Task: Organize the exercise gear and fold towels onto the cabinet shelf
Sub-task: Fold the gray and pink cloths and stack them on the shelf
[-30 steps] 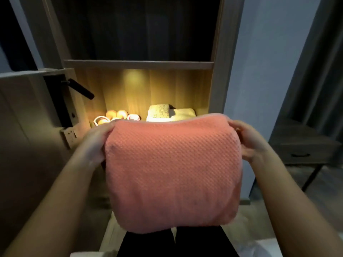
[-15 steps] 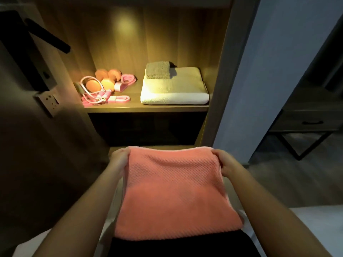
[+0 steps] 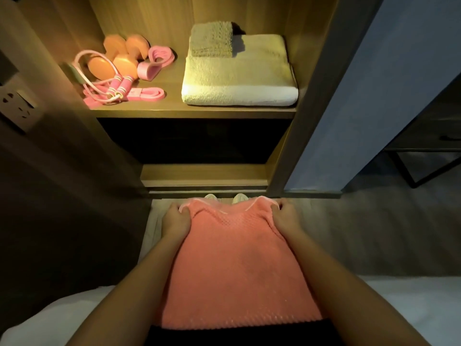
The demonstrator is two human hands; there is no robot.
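Note:
A coral-pink waffle towel [image 3: 237,265] lies folded over my lap. My left hand [image 3: 175,222] grips its far left corner and my right hand [image 3: 287,218] grips its far right corner; the far edge sags between them. On the lit cabinet shelf [image 3: 194,112] a folded white towel [image 3: 239,78] lies at the right with a small grey-green towel [image 3: 212,38] on its back part. At the shelf's left sit orange dumbbells [image 3: 117,61], a pink jump rope [image 3: 117,89] and pink resistance bands [image 3: 156,62].
A dark lower compartment [image 3: 194,141] opens under the shelf. A wall socket [image 3: 15,106] is at the left. A blue-grey wall [image 3: 361,108] and a dark side table [image 3: 429,146] stand to the right. White bedding [image 3: 411,308] flanks my legs.
The towel has come down from chest height onto my lap, and my hands have drawn closer together. The view has tilted down, so the shelf now shows from above.

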